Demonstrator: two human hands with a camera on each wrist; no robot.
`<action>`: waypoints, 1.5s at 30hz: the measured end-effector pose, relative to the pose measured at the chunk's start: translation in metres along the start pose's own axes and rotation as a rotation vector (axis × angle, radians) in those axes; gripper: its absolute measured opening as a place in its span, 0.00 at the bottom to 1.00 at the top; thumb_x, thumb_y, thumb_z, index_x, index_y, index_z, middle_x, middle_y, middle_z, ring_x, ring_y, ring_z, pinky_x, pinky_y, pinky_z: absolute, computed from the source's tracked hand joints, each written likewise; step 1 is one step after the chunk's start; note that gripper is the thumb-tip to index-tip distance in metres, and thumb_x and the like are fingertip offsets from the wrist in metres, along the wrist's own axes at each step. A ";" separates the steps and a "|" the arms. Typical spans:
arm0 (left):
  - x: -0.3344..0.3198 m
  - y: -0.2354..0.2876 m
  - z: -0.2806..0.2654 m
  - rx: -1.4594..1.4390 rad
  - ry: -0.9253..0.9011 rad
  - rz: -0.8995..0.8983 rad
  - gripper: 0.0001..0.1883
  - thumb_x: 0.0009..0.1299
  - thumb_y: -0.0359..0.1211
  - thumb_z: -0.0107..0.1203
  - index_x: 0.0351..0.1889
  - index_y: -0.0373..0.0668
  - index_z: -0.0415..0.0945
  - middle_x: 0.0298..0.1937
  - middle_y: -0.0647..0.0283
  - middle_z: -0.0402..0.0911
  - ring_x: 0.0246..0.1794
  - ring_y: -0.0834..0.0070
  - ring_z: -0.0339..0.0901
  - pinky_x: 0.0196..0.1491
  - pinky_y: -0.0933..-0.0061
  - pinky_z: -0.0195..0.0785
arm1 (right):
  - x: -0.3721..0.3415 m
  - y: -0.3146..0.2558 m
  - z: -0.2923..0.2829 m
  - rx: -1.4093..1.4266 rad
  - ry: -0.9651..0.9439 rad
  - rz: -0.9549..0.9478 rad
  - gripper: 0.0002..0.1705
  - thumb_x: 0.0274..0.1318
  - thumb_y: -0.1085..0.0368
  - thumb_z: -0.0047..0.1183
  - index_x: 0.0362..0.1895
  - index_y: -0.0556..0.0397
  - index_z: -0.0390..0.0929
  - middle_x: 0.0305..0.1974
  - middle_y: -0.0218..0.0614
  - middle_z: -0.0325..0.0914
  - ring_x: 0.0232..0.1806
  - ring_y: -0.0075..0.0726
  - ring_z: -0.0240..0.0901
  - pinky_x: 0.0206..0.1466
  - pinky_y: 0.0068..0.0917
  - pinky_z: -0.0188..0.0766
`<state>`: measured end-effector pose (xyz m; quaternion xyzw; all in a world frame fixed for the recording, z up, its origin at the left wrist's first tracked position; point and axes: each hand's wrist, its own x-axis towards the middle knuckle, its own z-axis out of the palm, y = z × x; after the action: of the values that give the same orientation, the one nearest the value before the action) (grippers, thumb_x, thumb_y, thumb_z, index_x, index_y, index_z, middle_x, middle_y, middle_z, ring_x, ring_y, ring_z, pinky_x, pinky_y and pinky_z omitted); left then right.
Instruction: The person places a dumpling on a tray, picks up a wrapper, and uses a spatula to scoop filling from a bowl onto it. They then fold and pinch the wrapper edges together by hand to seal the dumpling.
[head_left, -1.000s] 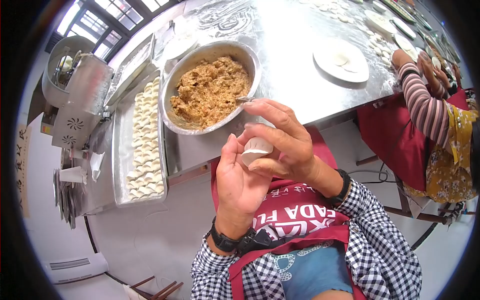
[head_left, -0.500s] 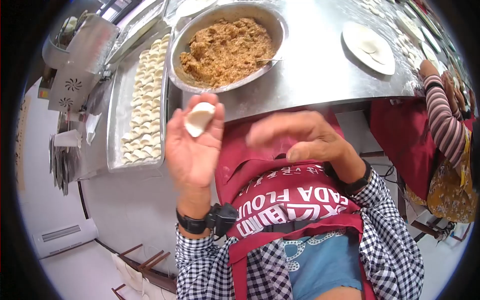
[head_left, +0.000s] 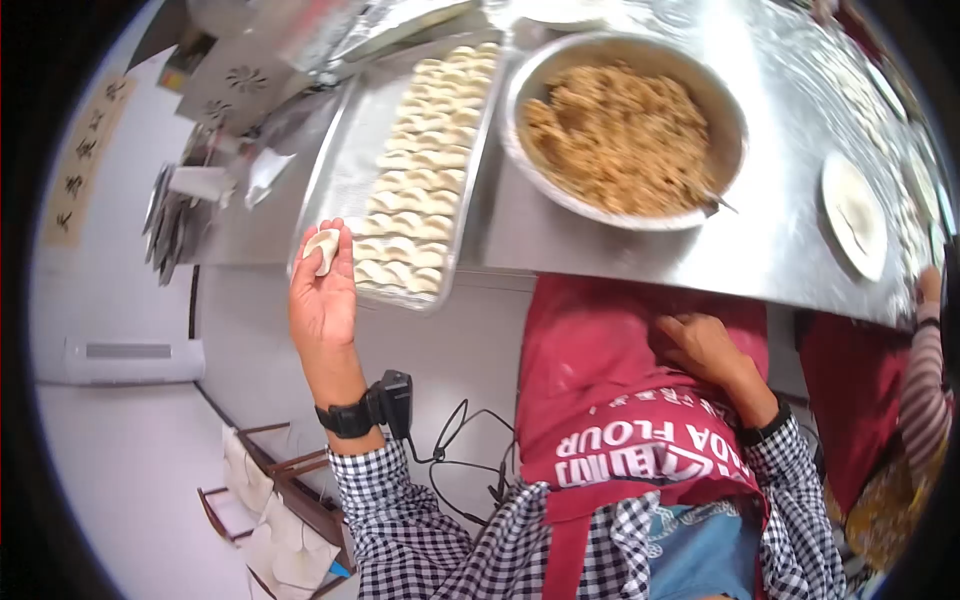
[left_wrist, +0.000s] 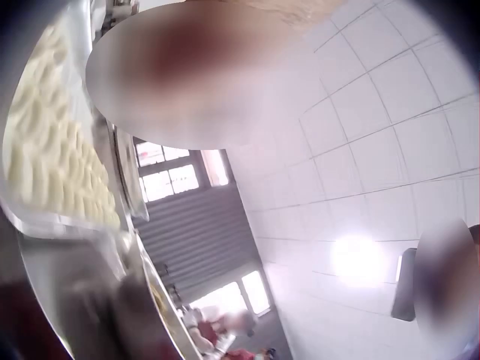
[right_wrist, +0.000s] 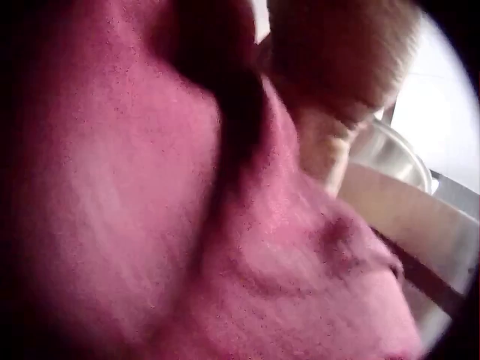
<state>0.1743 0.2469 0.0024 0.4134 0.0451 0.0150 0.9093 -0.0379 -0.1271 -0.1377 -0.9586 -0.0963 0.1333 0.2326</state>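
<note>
My left hand point(head_left: 325, 295) is raised at the tray's front left corner, thumb and fingers holding a folded white dumpling point(head_left: 322, 248). Rows of similar dumplings point(head_left: 415, 190) fill the right side of the metal tray point(head_left: 345, 165). In the left wrist view the hand point(left_wrist: 195, 67) is a blur at the top, and the dumpling in it does not show clearly. Low in front of the body, my right hand point(head_left: 708, 347) rests against the red apron point(head_left: 590, 350) with loosely curled fingers. Apron cloth point(right_wrist: 255, 255) covers most of the right wrist view.
Right of the tray stands a large metal bowl point(head_left: 515, 130) of brown filling, a utensil handle point(head_left: 722, 203) at its rim. A white plate point(head_left: 850, 195) with wrappers lies farther right. Another person's striped sleeve point(head_left: 925, 380) shows at the right edge. Chairs point(head_left: 270, 480) stand at lower left.
The hands have parted from around the dumpling. My left hand has carried it left to the tray, while the right has dropped to the apron. The head view has swung left.
</note>
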 end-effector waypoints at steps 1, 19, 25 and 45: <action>0.012 0.014 -0.010 0.028 -0.005 0.017 0.16 0.64 0.18 0.44 0.50 0.23 0.60 0.55 0.40 0.63 0.59 0.50 0.63 0.64 0.57 0.60 | 0.003 0.004 0.000 -0.008 0.003 -0.028 0.23 0.42 0.59 0.59 0.44 0.56 0.73 0.35 0.44 0.77 0.37 0.50 0.74 0.37 0.37 0.70; 0.159 0.028 -0.051 1.789 -0.369 -0.004 0.14 0.56 0.25 0.50 0.41 0.35 0.75 0.36 0.61 0.78 0.36 0.73 0.75 0.40 0.76 0.66 | -0.023 -0.015 -0.043 0.355 0.160 0.086 0.04 0.43 0.70 0.56 0.28 0.56 0.78 0.26 0.44 0.76 0.29 0.51 0.74 0.31 0.37 0.70; 0.160 0.007 -0.032 1.965 -0.471 -0.114 0.14 0.53 0.22 0.47 0.38 0.38 0.76 0.36 0.55 0.79 0.36 0.68 0.75 0.42 0.72 0.66 | -0.023 -0.019 -0.051 0.402 0.203 0.147 0.04 0.43 0.71 0.56 0.27 0.56 0.78 0.26 0.44 0.76 0.28 0.50 0.74 0.31 0.37 0.70; 0.171 0.037 -0.085 1.598 -0.516 0.047 0.19 0.60 0.25 0.46 0.52 0.32 0.69 0.51 0.52 0.73 0.53 0.62 0.70 0.57 0.67 0.61 | -0.125 0.088 -0.188 0.743 0.837 0.556 0.10 0.50 0.65 0.53 0.33 0.58 0.79 0.25 0.27 0.75 0.27 0.19 0.69 0.30 0.17 0.64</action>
<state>0.3372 0.3460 -0.0369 0.9243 -0.1760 -0.0977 0.3242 -0.0889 -0.3139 0.0084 -0.7739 0.3087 -0.1734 0.5251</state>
